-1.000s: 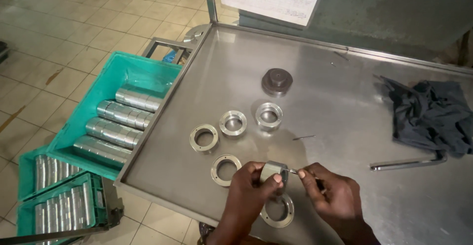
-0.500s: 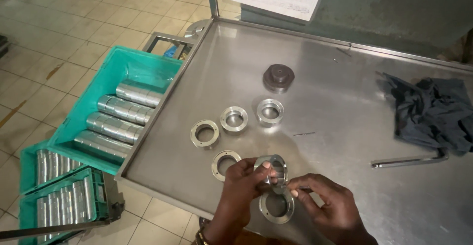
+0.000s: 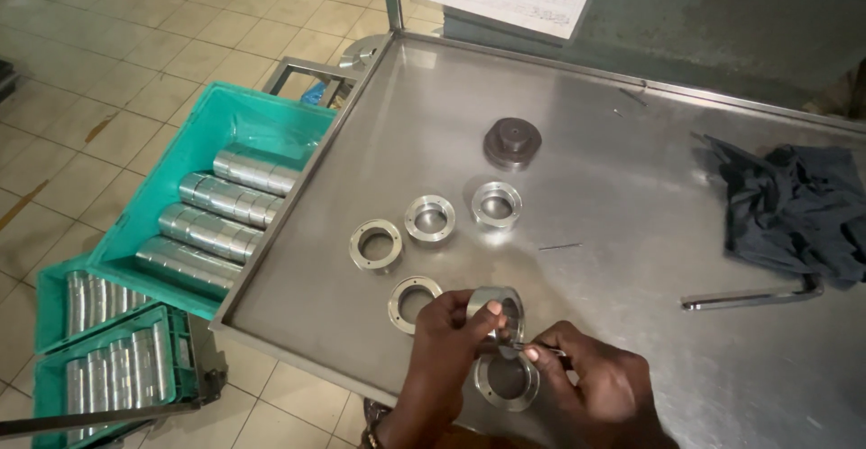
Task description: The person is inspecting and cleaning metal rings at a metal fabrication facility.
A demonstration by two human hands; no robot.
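My left hand (image 3: pixel 446 345) holds a shiny metal ring (image 3: pixel 496 312) upright just above the steel table (image 3: pixel 631 214), near its front edge. My right hand (image 3: pixel 595 381) pinches a thin small tool (image 3: pixel 528 348) whose tip meets the ring's lower edge. Directly below the hands a flat flanged ring (image 3: pixel 507 382) lies on the table. Two more flat rings (image 3: pixel 414 302) (image 3: pixel 375 243) lie to the left, and two taller rings (image 3: pixel 429 218) (image 3: pixel 496 204) stand behind them.
A dark round block (image 3: pixel 512 142) sits mid-table. A dark cloth (image 3: pixel 794 210) and a long hex key (image 3: pixel 753 297) lie at the right. Teal crates (image 3: pixel 194 156) with stacked metal cylinders (image 3: pixel 216 228) stand on the tiled floor at the left, more crates (image 3: pixel 99 350) below.
My left hand has turned the held ring so its opening faces me, and my right hand has brought the thin tool up against it. The view has shifted slightly.
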